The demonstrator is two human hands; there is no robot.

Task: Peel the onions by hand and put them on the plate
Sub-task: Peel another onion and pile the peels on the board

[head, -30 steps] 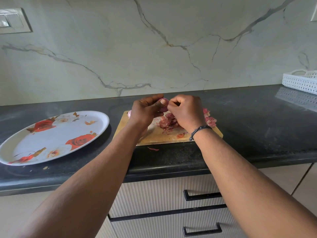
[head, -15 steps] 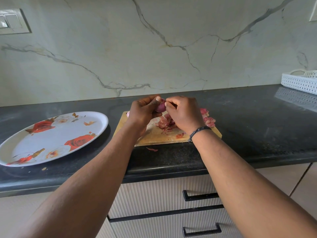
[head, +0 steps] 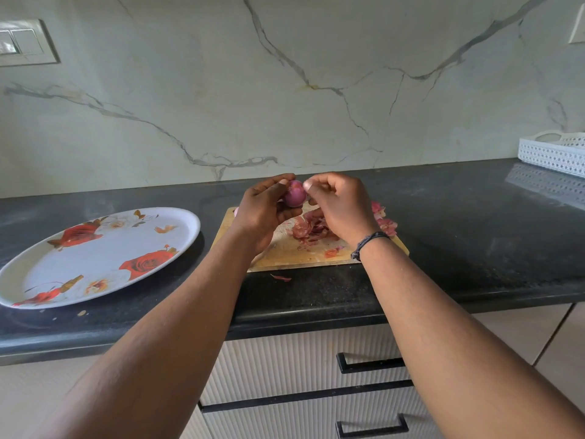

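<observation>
My left hand point(head: 264, 209) grips a small purple onion point(head: 294, 194) above the wooden cutting board point(head: 304, 256). My right hand point(head: 340, 207) is curled beside it, thumb and fingertips pinching at the onion's right side. A heap of pink onion skins point(head: 308, 229) lies on the board under my hands. The oval white plate point(head: 104, 274) with red roses sits on the counter to the left and holds no onion. Part of another pale onion point(head: 235, 211) peeks out behind my left wrist.
One loose skin scrap point(head: 281, 277) lies on the black counter point(head: 474, 242) in front of the board. A white perforated basket point(head: 554, 152) stands at the far right by the marble wall. Drawers with black handles point(head: 370, 364) are below.
Both hands rose slightly above the board. The onion turned in my left hand and now shows more clearly between the two hands.
</observation>
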